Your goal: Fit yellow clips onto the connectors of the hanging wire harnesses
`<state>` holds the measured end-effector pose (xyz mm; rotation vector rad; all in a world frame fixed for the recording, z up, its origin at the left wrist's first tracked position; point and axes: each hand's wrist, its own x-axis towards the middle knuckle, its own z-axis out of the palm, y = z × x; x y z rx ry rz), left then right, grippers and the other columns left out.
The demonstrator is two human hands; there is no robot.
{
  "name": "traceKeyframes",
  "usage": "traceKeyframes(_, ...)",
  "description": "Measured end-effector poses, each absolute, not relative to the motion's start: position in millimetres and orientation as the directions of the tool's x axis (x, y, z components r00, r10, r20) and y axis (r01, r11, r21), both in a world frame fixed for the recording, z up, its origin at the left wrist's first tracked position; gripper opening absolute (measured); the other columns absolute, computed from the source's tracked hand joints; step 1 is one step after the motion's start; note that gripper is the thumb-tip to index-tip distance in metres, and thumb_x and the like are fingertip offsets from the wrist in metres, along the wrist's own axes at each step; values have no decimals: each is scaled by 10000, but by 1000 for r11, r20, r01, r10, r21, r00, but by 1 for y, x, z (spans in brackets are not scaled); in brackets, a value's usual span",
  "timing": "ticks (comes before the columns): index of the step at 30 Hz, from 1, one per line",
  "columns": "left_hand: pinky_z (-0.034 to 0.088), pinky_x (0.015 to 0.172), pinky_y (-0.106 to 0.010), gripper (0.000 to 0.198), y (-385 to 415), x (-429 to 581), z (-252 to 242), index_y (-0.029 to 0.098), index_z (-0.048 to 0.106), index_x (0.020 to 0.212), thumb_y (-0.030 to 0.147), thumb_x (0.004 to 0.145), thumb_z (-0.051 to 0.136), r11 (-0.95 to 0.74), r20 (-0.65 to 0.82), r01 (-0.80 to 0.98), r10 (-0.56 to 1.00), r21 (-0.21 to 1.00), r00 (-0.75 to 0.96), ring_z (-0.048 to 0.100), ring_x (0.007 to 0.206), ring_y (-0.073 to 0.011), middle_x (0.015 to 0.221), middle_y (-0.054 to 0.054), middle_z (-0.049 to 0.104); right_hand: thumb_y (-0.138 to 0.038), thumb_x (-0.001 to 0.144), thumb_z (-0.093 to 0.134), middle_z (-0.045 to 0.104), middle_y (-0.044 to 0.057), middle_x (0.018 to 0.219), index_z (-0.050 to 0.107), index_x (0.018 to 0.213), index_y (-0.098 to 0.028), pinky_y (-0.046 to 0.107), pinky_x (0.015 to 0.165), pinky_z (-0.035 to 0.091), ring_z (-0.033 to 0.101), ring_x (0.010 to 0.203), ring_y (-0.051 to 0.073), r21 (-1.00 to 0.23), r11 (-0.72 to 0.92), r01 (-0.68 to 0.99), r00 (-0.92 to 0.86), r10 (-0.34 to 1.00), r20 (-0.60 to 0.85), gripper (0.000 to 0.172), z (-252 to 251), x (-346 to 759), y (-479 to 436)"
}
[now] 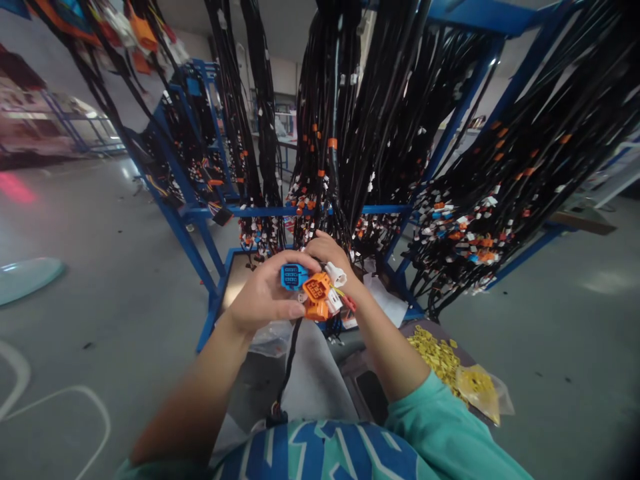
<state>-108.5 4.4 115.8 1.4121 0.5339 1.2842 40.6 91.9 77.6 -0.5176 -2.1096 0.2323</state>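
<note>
My left hand (265,293) is closed around a bunch of connectors, its thumb below them and its fingers behind. In the bunch are a blue connector (292,276), an orange connector (317,287) facing up, another orange one (317,311) beneath it, and white connectors (336,274) on the right beside short red and yellow wires. My right hand (330,253) lies behind and above the bunch, its fingers bent toward the left fingertips; what they hold, if anything, is hidden. A black cable (291,367) runs down from the connectors toward my body.
Thick bundles of black wire harnesses (325,100) hang from a blue metal rack (375,209) ahead. More harnesses (540,133) slope down at the right. Small yellow parts (435,353) and a plastic bag (483,390) of them lie at the lower right.
</note>
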Motion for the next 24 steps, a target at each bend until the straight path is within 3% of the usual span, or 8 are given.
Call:
traceKeyframes(6,454,848,-311,529,-10,-94,118,250,573,1057,108,588,772,-410,402,1,893,912,202,565,963,-197,1050,-29,570,-285,832,476,524,-21,621,479,618,-207,396,1011,366,517,657,143,-353,840,412,-498,533,685,227,75,35,94)
traceKeyframes(9,460,859,-329,530,-10,-92,115,243,574,1063,88,591,758,-411,402,43,906,911,131,569,986,-213,1056,-39,589,-249,830,490,537,-17,630,478,616,-212,399,1010,368,522,668,149,-355,836,419,-500,539,678,218,74,33,93)
traceKeyframes(13,510,727,-289,436,-3,-95,115,210,629,922,79,538,790,-357,366,-104,925,928,98,625,827,-183,895,-19,639,-205,822,499,528,-23,625,497,631,-208,403,1006,371,514,664,147,-321,846,425,-522,519,677,191,73,32,93)
traceKeyframes(17,537,509,-285,327,3,-95,118,188,623,829,178,563,812,-183,259,-328,944,927,206,643,550,-160,723,0,653,-172,801,491,509,-25,609,491,615,-207,393,1004,378,507,655,147,-280,855,437,-518,494,698,190,72,32,93)
traceKeyframes(24,530,398,-258,355,10,-90,120,203,596,850,263,575,812,-35,240,-563,926,825,293,634,426,-165,672,8,704,-238,787,558,616,11,757,573,726,-219,445,1064,339,585,825,191,-279,848,450,-536,507,675,65,72,34,89)
